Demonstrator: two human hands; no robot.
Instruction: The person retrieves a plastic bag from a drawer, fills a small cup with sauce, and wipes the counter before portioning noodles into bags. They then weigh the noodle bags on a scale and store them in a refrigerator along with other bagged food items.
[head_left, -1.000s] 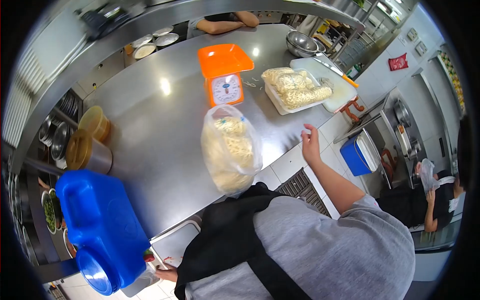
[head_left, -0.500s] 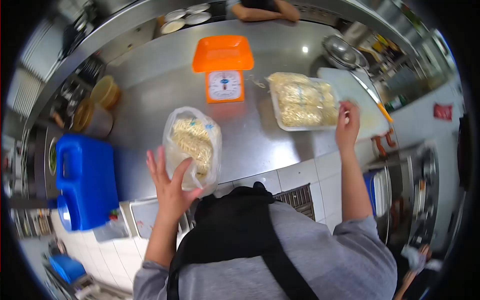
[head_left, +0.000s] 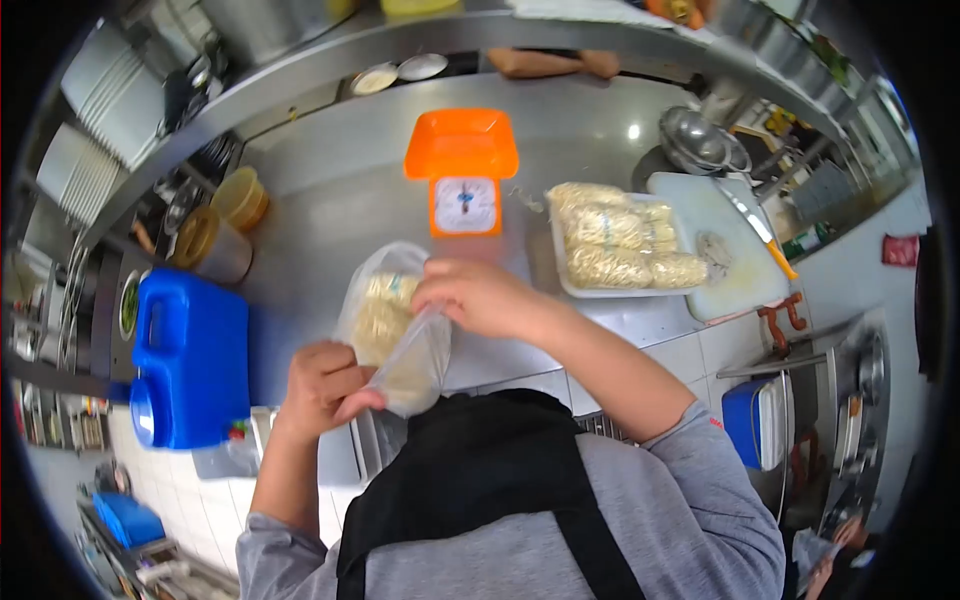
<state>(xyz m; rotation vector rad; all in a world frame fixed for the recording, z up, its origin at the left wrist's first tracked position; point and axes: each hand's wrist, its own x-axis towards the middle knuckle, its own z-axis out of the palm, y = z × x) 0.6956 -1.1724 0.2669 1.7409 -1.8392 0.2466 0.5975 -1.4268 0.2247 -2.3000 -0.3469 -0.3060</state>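
Note:
A clear plastic bag (head_left: 385, 325) holding pale, noodle-like strands lies at the front edge of the steel counter. My left hand (head_left: 330, 385) is closed on the bag's near left edge, thumb and fingers pinching the film. Over the bag's upper right side, my right hand (head_left: 480, 297) grips the plastic with its fingertips. To the right, a white tray (head_left: 600, 293) carries several wrapped packs of the same strands (head_left: 610, 232). Behind the bag stands an orange kitchen scale (head_left: 465, 207) with an orange pan (head_left: 462, 145).
On the right, a white cutting board (head_left: 745, 285) bears a knife with an orange handle (head_left: 778, 262), with metal bowls (head_left: 697, 142) behind. A blue jerrycan (head_left: 195, 360) and plastic tubs (head_left: 212, 243) stand left. Another person's forearms (head_left: 550, 64) rest across the counter.
My right hand has come left from the tray's side to the plastic bag and closed on it. The left hand, spread before, is now closed on the bag's edge. The view has shifted.

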